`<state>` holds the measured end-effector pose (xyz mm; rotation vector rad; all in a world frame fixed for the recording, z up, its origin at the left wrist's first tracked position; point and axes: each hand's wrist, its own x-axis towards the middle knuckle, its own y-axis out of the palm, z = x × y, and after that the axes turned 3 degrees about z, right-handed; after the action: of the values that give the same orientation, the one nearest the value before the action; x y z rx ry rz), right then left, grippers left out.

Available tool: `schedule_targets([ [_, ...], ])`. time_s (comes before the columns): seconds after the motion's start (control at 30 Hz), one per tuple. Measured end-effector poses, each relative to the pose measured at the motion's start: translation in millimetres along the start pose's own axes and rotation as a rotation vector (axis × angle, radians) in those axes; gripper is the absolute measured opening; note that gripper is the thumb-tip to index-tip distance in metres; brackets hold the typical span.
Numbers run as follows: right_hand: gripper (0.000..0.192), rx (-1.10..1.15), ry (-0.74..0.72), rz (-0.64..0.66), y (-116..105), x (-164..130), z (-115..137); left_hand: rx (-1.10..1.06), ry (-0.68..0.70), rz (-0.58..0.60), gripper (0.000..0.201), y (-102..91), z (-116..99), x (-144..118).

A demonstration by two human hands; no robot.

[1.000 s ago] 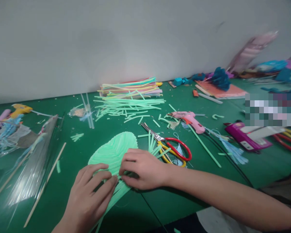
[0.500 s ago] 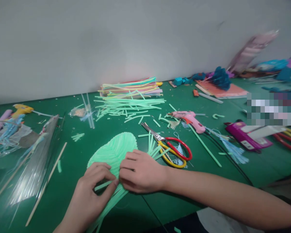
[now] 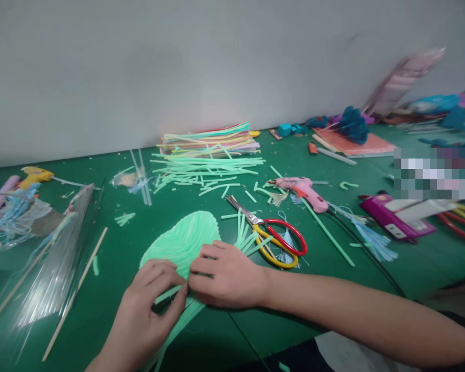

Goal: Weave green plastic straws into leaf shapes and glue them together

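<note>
A leaf-shaped piece made of mint-green pipe cleaners (image 3: 180,235) lies on the green table in front of me, its ribs running out from a middle line. My left hand (image 3: 149,305) is at its lower left, thumb and forefinger pinching a green pipe cleaner (image 3: 167,294). Over the lower right part rests my right hand (image 3: 228,276), its fingers curled down and their tips hidden. The two hands nearly touch. Loose pipe cleaner ends (image 3: 246,235) stick out beyond my right hand, beside scissors (image 3: 281,235) with one red and one yellow handle.
Bundled coloured pipe cleaners (image 3: 213,139) lie by the wall, with cut green pieces (image 3: 217,168) before them. A pink glue gun (image 3: 304,191) and purple device (image 3: 395,219) are to the right. On the left are a wooden stick (image 3: 75,292), clear plastic sheeting (image 3: 58,274) and a yellow glue gun (image 3: 34,175).
My right hand has shifted very slightly left, closer to my left fingertips. The leaf-shaped piece and the things around it stay in place.
</note>
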<state>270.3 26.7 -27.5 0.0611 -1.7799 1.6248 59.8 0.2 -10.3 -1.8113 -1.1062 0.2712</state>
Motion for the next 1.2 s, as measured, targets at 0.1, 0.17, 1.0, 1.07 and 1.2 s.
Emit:
schedule_targets([
  [0.1, 0.02, 0.067, 0.047, 0.052, 0, -1, -2, 0.011, -0.024, -0.008, 0.012, -0.1, 1, 0],
  [0.17, 0.021, 0.113, 0.07, 0.069, 0, -2, -4, 0.026, -0.023, -0.01, 0.012, -0.1, 3, -1],
  [1.0, 0.023, 0.193, 0.061, 0.081, -1, -1, -5, 0.283, 0.167, -0.083, 0.017, -3.6, 7, -2],
  [1.07, 0.022, 0.183, 0.053, 0.075, -1, -1, -5, 0.279, 0.164, -0.08, 0.017, -3.6, 7, -2],
  [1.2, 0.02, 0.18, 0.024, 0.061, 1, -2, -6, 0.279, 0.165, -0.074, 0.017, -3.7, 7, -3],
])
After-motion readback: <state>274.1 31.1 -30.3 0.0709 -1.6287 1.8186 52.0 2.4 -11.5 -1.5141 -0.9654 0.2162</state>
